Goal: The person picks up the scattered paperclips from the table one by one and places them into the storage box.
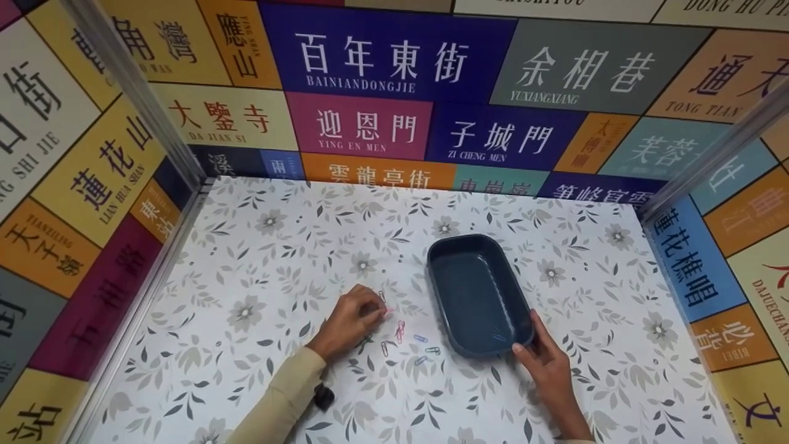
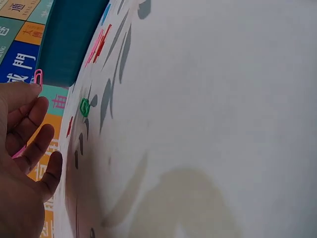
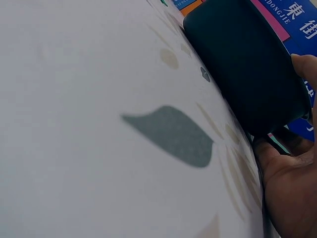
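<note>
My left hand (image 1: 352,320) pinches a pink paper clip (image 2: 38,77) between thumb and forefinger, its loop sticking up past the fingertips in the left wrist view. On the table near that hand lie several loose clips, among them a pink-red bunch (image 1: 400,332), a blue clip (image 1: 420,338) and a green clip (image 1: 433,351). To their right is a deep dark-blue rectangular dish (image 1: 471,290) with rounded corners. A blue clip (image 1: 499,337) lies inside at its near end. My right hand (image 1: 548,367) grips the dish's near right corner, thumb at the rim and other fingers lower down.
A white tablecloth (image 1: 246,271) with grey flowers and leaves covers the table. Panels with coloured street-name signs (image 1: 394,55) stand behind and on both sides. A small black object (image 1: 322,397) shows beside the left sleeve.
</note>
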### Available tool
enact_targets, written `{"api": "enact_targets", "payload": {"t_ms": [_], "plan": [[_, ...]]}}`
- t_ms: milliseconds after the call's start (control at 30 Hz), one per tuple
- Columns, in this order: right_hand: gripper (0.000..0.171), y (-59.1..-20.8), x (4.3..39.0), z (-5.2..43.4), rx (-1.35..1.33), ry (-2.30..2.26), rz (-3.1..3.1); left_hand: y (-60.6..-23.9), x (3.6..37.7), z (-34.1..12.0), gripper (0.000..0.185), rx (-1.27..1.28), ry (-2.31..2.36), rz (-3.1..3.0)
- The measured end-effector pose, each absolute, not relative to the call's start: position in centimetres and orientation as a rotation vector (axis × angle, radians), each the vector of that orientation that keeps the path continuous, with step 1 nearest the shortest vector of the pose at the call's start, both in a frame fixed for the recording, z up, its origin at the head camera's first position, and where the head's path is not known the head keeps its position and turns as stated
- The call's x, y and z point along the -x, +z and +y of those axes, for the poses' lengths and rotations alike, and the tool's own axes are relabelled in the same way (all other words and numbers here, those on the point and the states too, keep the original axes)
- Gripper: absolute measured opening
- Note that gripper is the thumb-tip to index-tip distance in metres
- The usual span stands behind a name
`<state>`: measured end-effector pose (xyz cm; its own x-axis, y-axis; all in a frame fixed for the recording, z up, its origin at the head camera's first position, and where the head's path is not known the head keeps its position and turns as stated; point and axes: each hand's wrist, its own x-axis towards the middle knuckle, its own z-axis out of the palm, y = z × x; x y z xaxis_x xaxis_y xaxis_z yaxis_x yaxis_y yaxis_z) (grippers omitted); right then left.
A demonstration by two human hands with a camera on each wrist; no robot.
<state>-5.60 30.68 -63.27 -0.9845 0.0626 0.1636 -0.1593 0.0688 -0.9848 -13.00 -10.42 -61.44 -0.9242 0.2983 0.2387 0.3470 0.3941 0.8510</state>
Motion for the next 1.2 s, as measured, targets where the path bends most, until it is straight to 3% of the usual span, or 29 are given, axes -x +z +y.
{"api": "enact_targets", "payload": {"t_ms": [1200], "plan": [[0.075, -63.1, 5.6, 30.7, -0.108, 2.003, -2.178, -57.9, 16.0, -3.7, 0.005, 0.89, -1.671, -2.476]]}}
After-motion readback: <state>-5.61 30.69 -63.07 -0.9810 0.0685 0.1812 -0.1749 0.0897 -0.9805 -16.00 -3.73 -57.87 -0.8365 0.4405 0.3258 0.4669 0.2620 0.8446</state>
